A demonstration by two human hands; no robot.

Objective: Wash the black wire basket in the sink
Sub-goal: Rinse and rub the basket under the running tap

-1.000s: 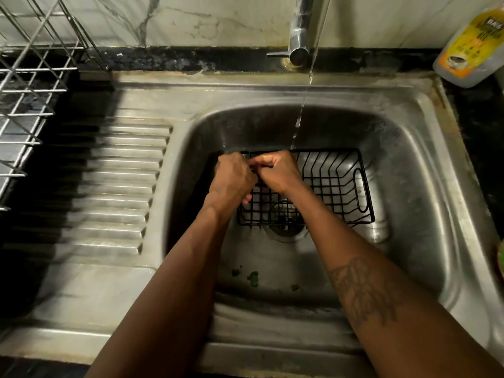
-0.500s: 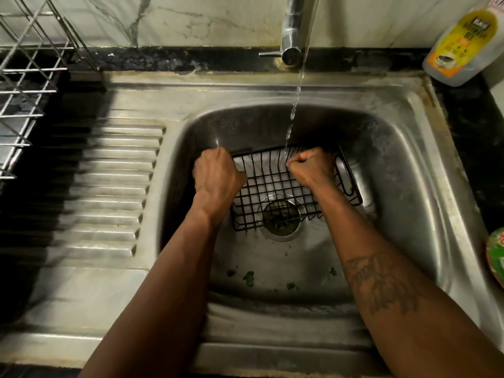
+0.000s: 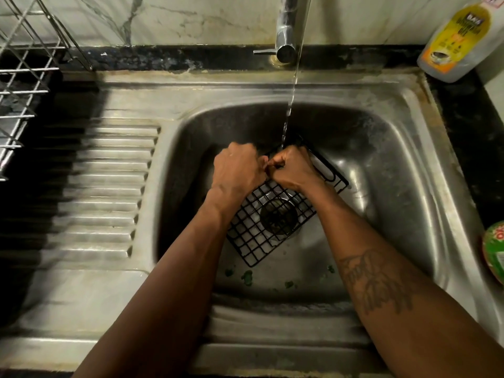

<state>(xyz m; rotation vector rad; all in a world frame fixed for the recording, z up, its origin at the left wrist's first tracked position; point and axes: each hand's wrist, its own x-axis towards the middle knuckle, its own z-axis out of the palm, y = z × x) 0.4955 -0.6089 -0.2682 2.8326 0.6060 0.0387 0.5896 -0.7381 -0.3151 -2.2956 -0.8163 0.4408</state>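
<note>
The black wire basket (image 3: 261, 236) is tipped up inside the steel sink (image 3: 395, 165), turned at an angle, its grid bottom over the drain (image 3: 278, 216). My left hand (image 3: 236, 171) and my right hand (image 3: 293, 170) are clenched side by side on its far upper edge, knuckles almost touching. A thin stream of water (image 3: 291, 96) falls from the tap (image 3: 286, 31) onto the basket's edge just beyond my right hand. The basket's far wall is mostly hidden by my hands.
A ribbed draining board (image 3: 109, 186) lies left of the basin, with a metal dish rack (image 3: 21, 85) at the far left. A yellow-labelled bottle (image 3: 458, 36) stands at the back right. A green container (image 3: 495, 252) shows at the right edge. Green scraps (image 3: 246, 274) lie in the basin.
The basket has been rotated and tipped up, so one corner now points toward me. My hands, apart on its rim half a second ago, have come together at its far edge.
</note>
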